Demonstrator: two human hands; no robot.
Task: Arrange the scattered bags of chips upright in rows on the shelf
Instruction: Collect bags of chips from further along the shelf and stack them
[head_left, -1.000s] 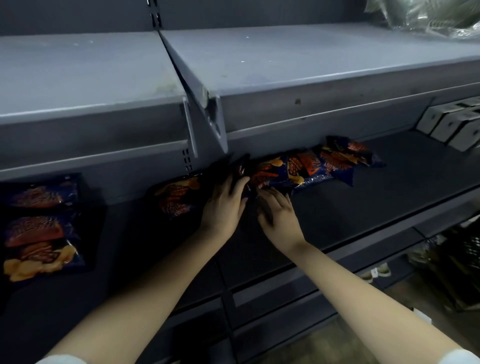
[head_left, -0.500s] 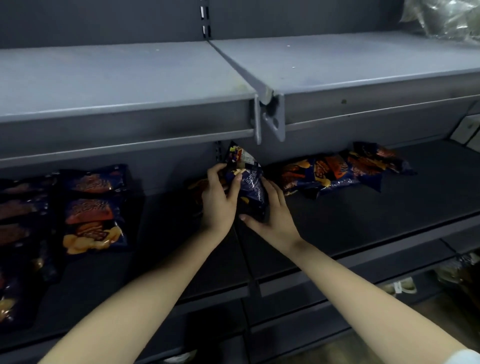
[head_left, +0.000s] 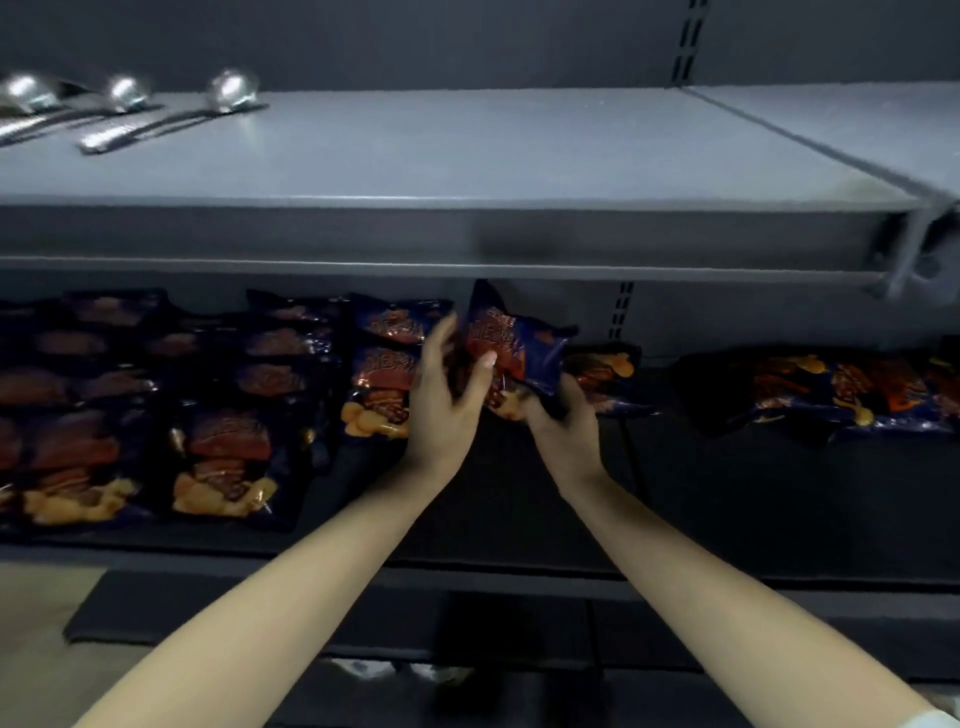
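1. A grey metal upper shelf spanned the frame beneath a dark back wall.
2. Steel ladles lay at upper left.
3. Pale floor showed at lower left, below the dim lower shelf.

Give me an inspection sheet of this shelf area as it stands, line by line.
Surface: dark shelf, beneath a grey upper shelf.
Job's things: held bag tilted, lifted off the shelf; arranged bags in rows on the left; scattered bags lying in a heap on the right.
Clutter: ladles on the upper shelf.
Hands: left hand and right hand both grip the held bag.
Cables: nothing seen.
Surroundings: slotted upright at the back; floor at lower left.
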